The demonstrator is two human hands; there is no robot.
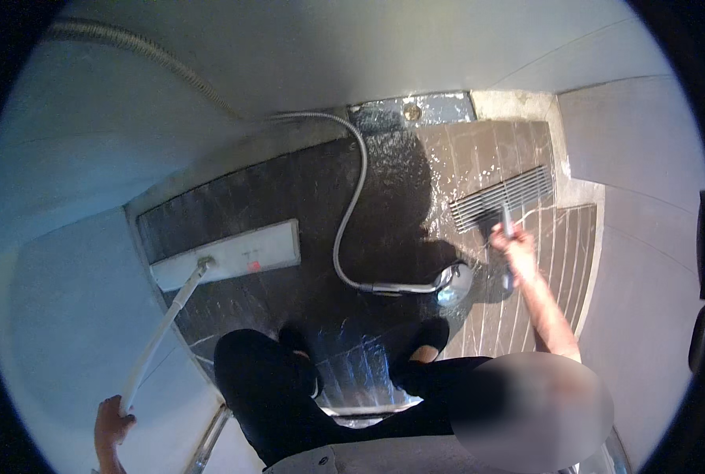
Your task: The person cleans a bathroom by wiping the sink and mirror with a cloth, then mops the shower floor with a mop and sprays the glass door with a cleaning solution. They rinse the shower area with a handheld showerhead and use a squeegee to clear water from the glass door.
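Note:
At the lower left, my left hand [114,420] is closed around the white pole [162,335] of a flat-headed mop. Its long white head [258,249] rests on the dark wet floor. My right hand [515,246] grips the grey handle [507,220] of a tool whose working end is unclear, beside a slatted metal drain grate [524,188]. The grate lies at an angle on the striped tiles. Left of my right hand, a chrome shower head [454,284] lies on the floor, joined to a curving metal hose [358,183].
A floor drain [412,112] sits in a wet recess at the far wall. Grey walls [637,142] enclose the striped floor. My dark-trousered knees and shoes are at the bottom centre. A blurred patch covers the lower right.

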